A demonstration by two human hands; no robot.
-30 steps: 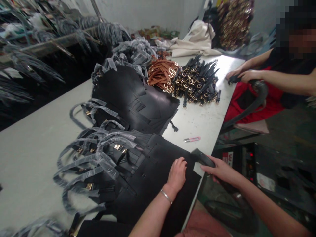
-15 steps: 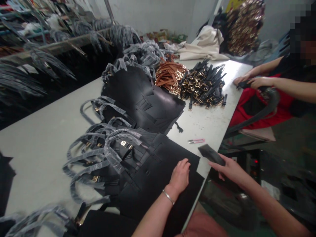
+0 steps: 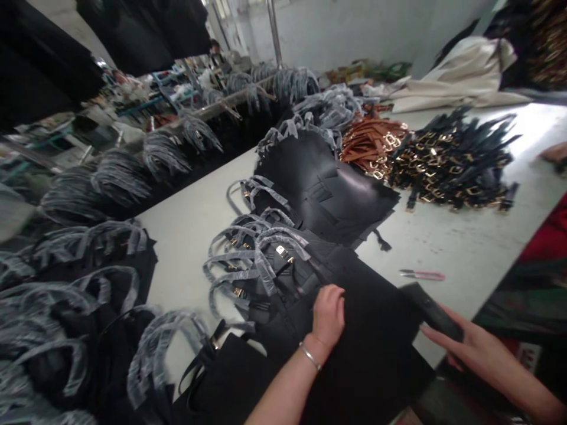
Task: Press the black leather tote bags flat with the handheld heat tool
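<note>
My left hand [image 3: 328, 316], with a metal bangle [image 3: 310, 356] at the wrist, rests on a black leather bag panel [image 3: 363, 348] and holds nothing. My right hand [image 3: 476, 351] grips a dark leather piece [image 3: 432, 311] over the panel's right corner. Beyond my left hand lies a stack of black leather bags [image 3: 283, 283] with gold fittings and handles wrapped in grey film [image 3: 234, 260]. A second black stack [image 3: 328, 189] lies farther up the table.
Piles of black straps with gold buckles [image 3: 452, 159] and tan straps [image 3: 370, 144] lie on the white table [image 3: 443, 248]. Pink-handled snips [image 3: 420, 274] lie near its edge. A co-worker's hand [image 3: 554, 154] shows at the right. Racks of film-wrapped bags [image 3: 119, 177] stand left.
The view has swung left, so the table shifts right in the frame. My right hand has carried the dark leather piece rightward, and my left hand stays on the panel.
</note>
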